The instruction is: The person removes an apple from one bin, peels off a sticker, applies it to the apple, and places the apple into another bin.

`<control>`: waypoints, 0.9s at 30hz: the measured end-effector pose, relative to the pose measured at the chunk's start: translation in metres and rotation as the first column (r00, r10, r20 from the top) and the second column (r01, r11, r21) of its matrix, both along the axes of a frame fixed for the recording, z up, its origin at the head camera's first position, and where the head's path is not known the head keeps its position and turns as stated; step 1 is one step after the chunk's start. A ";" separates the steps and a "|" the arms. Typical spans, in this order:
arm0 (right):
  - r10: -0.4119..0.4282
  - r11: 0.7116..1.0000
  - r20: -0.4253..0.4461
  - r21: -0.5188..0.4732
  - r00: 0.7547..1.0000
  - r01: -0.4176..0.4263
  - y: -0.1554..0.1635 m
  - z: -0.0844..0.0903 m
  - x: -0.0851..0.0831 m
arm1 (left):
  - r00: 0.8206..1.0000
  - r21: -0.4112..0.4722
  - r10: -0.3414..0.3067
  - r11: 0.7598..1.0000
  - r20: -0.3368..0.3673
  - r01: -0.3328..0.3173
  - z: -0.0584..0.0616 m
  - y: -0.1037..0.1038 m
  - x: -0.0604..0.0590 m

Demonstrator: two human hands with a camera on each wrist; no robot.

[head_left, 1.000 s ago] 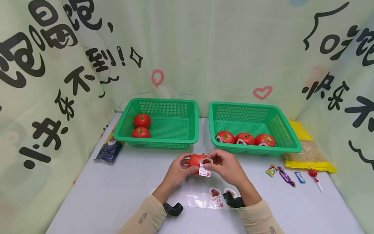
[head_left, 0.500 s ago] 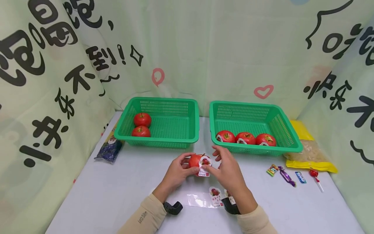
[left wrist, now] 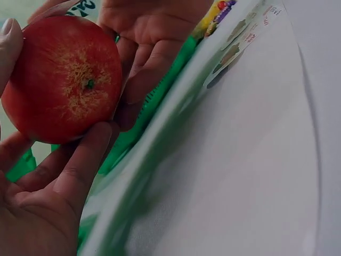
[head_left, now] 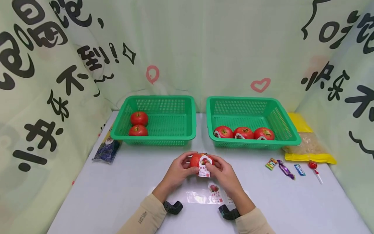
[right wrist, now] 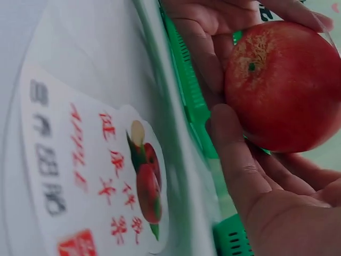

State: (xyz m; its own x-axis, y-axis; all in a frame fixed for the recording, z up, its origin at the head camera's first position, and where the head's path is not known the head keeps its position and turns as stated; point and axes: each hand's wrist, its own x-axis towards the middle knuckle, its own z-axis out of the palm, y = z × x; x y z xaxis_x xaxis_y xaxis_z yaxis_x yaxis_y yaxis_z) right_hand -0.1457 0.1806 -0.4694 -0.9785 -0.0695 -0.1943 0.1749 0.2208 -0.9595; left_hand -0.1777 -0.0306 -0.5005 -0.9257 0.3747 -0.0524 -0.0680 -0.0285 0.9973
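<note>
Above the table, a red apple (head_left: 195, 159) is held between both hands. My left hand (head_left: 179, 169) grips its left side, fingers behind and thumb in front. Around the right side curls my right hand (head_left: 227, 173), its thumb pressing a white apple-picture sticker (head_left: 204, 172) whose lower end hangs flat below the thumb. The left wrist view has the apple (left wrist: 48, 80) from its green-dotted stalk end, touched by fingertips of both hands. Under the hands lies a clear backing sheet (head_left: 195, 197) bearing another sticker (head_left: 214, 191); one more is partly hidden by the right wrist.
A green basket (head_left: 163, 138) at the back left holds two plain apples (head_left: 139, 118). The right green basket (head_left: 254, 143) holds three stickered apples (head_left: 243, 132). Wrapped sweets (head_left: 284, 169), a lollipop (head_left: 313, 165) and a yellow bag (head_left: 306, 143) lie right; a dark packet (head_left: 107, 150) lies left.
The right fingers have gone from pinching the sticker's edge, through lifting off, to curling round the apple. The right thumb now presses the sticker's middle. The left hand keeps its grip.
</note>
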 end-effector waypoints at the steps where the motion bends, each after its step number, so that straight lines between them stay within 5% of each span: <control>1: -0.007 1.000 -0.001 -0.002 1.000 0.007 -0.001 0.000 0.000 | 1.000 0.004 -0.006 1.000 -0.004 0.006 0.001 0.000 0.000; 11: -0.033 0.994 -0.080 0.099 0.996 0.041 -0.008 -0.006 0.002 | 0.998 -0.057 0.014 0.998 -0.062 -0.018 0.004 0.007 0.005; 19: -0.043 0.999 -0.033 -0.001 0.999 0.043 -0.007 -0.007 0.006 | 0.999 -0.056 0.004 0.998 -0.053 -0.007 0.007 0.008 0.005; 27: -0.083 0.996 -0.046 0.019 0.995 0.084 -0.007 -0.004 0.003 | 0.997 -0.055 -0.008 0.998 -0.073 0.004 0.006 0.008 0.007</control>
State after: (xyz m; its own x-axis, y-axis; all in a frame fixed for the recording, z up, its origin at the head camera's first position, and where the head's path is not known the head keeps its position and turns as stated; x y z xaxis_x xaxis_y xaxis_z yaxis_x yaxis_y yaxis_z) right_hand -0.1430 0.1735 -0.4731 -0.9886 0.0161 -0.1500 0.1497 0.2270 -0.9623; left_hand -0.1711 -0.0225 -0.4948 -0.9255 0.3787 -0.0056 0.0047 0.0263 0.9996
